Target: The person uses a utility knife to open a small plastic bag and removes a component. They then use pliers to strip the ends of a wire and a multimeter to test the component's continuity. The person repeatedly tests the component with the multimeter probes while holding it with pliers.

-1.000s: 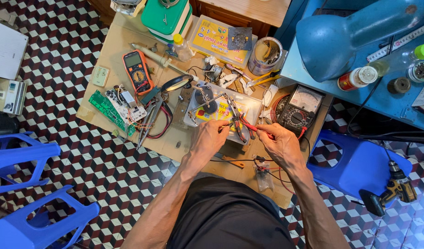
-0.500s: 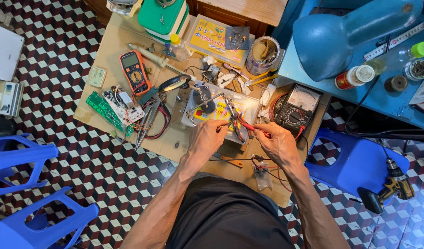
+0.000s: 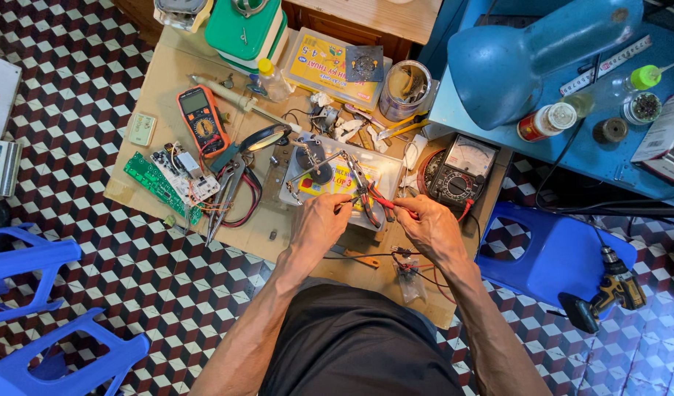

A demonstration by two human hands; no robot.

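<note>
Both hands have kept their place at the middle of the low workbench [image 3: 168, 81] since the earlier frames; only the view has drifted slightly, and the red-handled pliers remain in the right hand.

Far left on the floor stand two blue plastic stools [image 3: 29, 257]. On the left part of the bench lie a green circuit board [image 3: 161, 187], a white board with loose wires just beside it, and an orange multimeter [image 3: 201, 121] farther back. A magnifier on a black arm [image 3: 264, 138] sits between these and the centre.

At the centre stands a clear plastic box [image 3: 337, 176] with a small clamp stand on it. The left hand [image 3: 319, 224] rests at the near edge of this box, its fingers curled and pinched on something small; what it pinches cannot be made out. Just right of it, the right hand [image 3: 429, 227] is closed around the red-handled pliers [image 3: 377, 202], whose tip points left toward the left hand's fingertips, over the box. The two hands are near each other, not touching.

Right of the right hand sits an analogue meter [image 3: 462, 167]. Farther right are a blue desk lamp [image 3: 528, 55], a blue stool [image 3: 550, 253], and a cordless drill [image 3: 608, 293] on the floor.
</note>
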